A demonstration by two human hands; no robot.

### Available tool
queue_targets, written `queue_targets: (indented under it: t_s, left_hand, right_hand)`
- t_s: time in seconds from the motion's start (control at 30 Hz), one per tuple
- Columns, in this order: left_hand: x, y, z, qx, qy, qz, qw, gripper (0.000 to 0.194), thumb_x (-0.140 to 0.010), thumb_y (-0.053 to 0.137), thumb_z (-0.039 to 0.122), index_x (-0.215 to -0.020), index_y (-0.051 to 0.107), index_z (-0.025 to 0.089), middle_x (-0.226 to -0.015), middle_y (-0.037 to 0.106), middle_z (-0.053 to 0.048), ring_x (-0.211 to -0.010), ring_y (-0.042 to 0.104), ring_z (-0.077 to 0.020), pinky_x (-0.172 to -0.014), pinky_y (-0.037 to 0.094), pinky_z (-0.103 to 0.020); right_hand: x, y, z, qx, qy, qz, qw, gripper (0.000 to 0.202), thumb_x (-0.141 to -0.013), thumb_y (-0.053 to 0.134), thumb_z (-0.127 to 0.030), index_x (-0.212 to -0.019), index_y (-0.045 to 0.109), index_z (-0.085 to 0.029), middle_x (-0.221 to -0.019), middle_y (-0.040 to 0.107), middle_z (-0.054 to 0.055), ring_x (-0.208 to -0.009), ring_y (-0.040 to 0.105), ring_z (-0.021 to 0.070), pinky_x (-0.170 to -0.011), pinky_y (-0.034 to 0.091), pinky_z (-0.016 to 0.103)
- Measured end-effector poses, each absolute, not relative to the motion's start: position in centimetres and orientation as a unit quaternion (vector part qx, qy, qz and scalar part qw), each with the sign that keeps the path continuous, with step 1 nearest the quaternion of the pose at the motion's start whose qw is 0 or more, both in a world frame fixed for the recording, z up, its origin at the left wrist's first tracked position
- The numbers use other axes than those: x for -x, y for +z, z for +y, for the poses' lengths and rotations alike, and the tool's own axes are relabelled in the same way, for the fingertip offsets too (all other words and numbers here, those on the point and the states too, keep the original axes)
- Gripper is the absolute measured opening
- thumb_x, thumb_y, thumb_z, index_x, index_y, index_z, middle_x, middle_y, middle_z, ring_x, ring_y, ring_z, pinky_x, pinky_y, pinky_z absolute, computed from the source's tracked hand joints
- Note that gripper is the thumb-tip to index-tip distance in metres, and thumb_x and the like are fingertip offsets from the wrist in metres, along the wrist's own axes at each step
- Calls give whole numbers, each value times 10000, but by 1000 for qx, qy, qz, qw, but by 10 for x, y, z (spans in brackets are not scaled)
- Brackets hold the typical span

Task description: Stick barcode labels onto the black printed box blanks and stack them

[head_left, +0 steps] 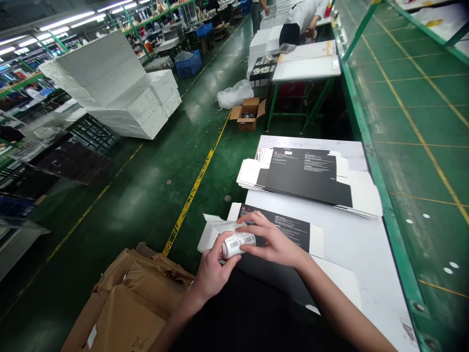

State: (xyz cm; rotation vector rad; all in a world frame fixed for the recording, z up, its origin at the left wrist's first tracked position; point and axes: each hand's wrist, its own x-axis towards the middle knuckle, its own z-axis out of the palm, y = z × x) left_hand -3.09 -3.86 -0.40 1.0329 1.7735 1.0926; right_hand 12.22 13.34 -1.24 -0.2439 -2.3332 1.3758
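A small white roll of barcode labels [240, 244] is between my two hands, above the near end of the worktable. My left hand [214, 269] grips its left end, thumb below and fingers curled over the side. From the right, my right hand [273, 242] has its thumb and fingers around the roll's other end. Under the hands lies a flat black and white printed carton blank [293, 230], partly covered by them. Farther up the table sits a stack of similar carton blanks [304, 176].
Brown cardboard [128, 298] is heaped at the lower left. A green-framed rail [381, 195] borders the white table [351, 234] on the right. Ahead stand an open carton [247, 117] and another table [308, 68], with a person [302, 19] bending beyond it.
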Motion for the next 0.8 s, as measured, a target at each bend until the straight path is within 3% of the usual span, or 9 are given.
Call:
queue_targets:
  t_s: [0.17,0.53,0.7,0.8]
  left_hand:
    - [35,-8,-40,-450,409,720,334,469,-918,655,319,-1375,560,278,-1288,715,-77,-1102,724,-266,-943,595,-346]
    - [33,-6,-38,-494,368,731,295,455,-928,633,289,-1382,595,293,-1204,755,-78,-1053,743,-273,-903,597,-345]
    - [35,-6,-37,-495,362,739,280,454,-928,636,285,-1380,594,278,-1159,770,-86,-1001,757,-278,-860,599,-339]
    - [37,-5,-36,-503,359,735,280,444,-930,634,275,-1372,592,268,-1156,771,-85,-1006,756,-277,-865,598,-333]
  right_hand:
    - [-119,-11,128,68,478,-844,234,327,-975,628,-375,-1281,678,-271,-1229,655,115,-1122,586,274,-944,543,461]
    - [-119,-20,124,126,537,-794,257,190,-988,607,-356,-1020,766,-256,-1166,712,86,-1056,646,254,-932,553,471]
    - [-119,-17,124,114,533,-807,230,347,-934,697,-368,-1266,681,-269,-1238,680,89,-1130,625,263,-978,542,454]
    - [-119,-20,124,103,518,-818,228,317,-943,685,-370,-1243,694,-268,-1253,667,92,-1137,617,264,-981,536,452]
